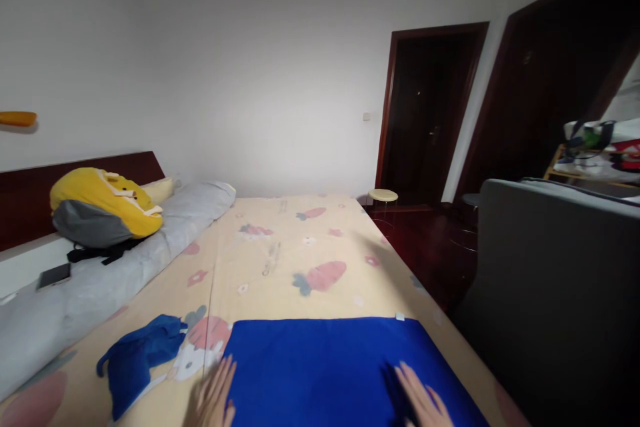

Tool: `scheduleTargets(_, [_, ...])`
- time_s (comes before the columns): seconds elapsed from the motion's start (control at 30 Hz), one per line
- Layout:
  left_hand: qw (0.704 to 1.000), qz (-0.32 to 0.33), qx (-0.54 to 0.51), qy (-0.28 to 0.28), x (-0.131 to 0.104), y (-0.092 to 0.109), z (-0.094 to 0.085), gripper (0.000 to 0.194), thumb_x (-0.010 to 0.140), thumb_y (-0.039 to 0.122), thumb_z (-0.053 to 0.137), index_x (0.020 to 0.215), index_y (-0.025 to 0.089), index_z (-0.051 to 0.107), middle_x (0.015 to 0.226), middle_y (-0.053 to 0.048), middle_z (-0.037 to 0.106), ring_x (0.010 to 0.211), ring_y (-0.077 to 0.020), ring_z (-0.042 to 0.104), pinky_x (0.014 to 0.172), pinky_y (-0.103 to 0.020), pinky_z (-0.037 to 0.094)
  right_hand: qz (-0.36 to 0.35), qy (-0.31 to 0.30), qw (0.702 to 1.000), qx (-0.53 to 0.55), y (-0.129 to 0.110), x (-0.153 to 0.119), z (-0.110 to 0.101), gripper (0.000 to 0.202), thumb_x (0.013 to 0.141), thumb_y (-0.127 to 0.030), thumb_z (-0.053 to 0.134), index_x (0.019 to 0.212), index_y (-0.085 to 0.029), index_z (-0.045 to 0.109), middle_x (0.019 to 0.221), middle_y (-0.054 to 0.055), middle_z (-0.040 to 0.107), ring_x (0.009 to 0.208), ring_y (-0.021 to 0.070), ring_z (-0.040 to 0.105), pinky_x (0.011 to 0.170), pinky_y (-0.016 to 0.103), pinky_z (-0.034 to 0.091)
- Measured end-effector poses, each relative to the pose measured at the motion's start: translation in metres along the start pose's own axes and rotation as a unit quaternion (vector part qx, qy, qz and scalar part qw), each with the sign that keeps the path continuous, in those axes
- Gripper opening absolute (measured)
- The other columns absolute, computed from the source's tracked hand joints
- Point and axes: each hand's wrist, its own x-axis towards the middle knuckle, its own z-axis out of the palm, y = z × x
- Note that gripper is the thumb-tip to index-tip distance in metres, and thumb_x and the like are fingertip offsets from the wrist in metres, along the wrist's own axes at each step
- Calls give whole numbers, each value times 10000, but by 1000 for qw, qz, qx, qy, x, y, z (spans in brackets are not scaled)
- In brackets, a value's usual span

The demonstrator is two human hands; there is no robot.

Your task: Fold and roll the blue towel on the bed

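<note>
A blue cloth (320, 367) lies spread flat on the bed, with a small white tag at its far edge. My left hand (216, 395) is at the cloth's left edge, fingers stretched out and holding nothing. Over the right part of the cloth is my right hand (424, 399), its fingers apart and nothing in them. Whether either palm presses on the cloth cannot be made out. To the left of my left hand, a crumpled blue cloth (143, 357) rests on the patterned bed sheet (280, 260).
A yellow and grey backpack (105, 207) sits on the grey bedding (110, 280) at the left, near a dark flat object (54, 275). At the right stand a dark grey panel (540, 293) and a round stool (383, 195) beyond the bed's edge.
</note>
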Motion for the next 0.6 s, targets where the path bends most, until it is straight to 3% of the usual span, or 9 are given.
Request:
scheduleTargets(0.07, [998,40,-55,-2,20,53,-4,674,818,194,343,1478,289,240,1566,75,191,1471,-192,200,1206,-412,222,-58,-72,995,24,-54,26,26,657,882,-522,408,1468,-371,151,1544,-9,229,1417,281,260,1137,551,278])
scheduleTargets(0.17, [987,84,-123,-52,50,138,-2,675,835,157,290,1497,238,185,1584,42,144,1483,-183,137,1228,-416,165,-112,-130,983,68,-124,64,75,603,924,-489,373,1474,-360,162,1534,16,219,1415,275,258,1129,533,300])
scheduleTargets(0.23, [977,96,-161,-105,66,179,4,643,873,187,225,1510,213,137,1597,30,99,1486,-152,90,1231,-390,144,-142,-150,975,82,-151,83,103,604,912,-477,427,1467,-375,213,1511,33,269,1398,290,296,1115,546,316])
scheduleTargets(0.3, [969,84,-172,-158,79,196,11,615,903,252,191,1515,227,128,1603,31,84,1486,-141,71,1226,-396,138,-167,-150,970,91,-157,96,119,624,893,-467,484,1463,-390,243,1495,41,316,1386,302,324,1109,559,320])
scheduleTargets(0.37, [970,52,-144,-189,89,189,18,602,916,332,197,1512,266,143,1604,32,91,1487,-161,71,1220,-447,121,-162,-136,974,85,-141,105,120,607,901,-475,479,1461,-400,257,1506,37,309,1392,299,318,1118,560,306])
scheduleTargets(0.43, [978,9,-97,-185,96,163,23,608,918,424,210,1508,294,137,1605,28,74,1490,-192,62,1211,-507,83,-111,-115,986,53,-109,112,108,560,924,-510,415,1455,-399,276,1531,27,268,1412,285,281,1138,556,272])
scheduleTargets(0.6, [982,-120,-9,-147,109,77,27,656,913,552,161,1504,289,54,1612,11,-1,1491,-200,20,1203,-521,52,79,-63,991,-82,9,114,58,633,903,-625,308,1458,-321,304,1550,17,256,1442,249,206,1173,526,195])
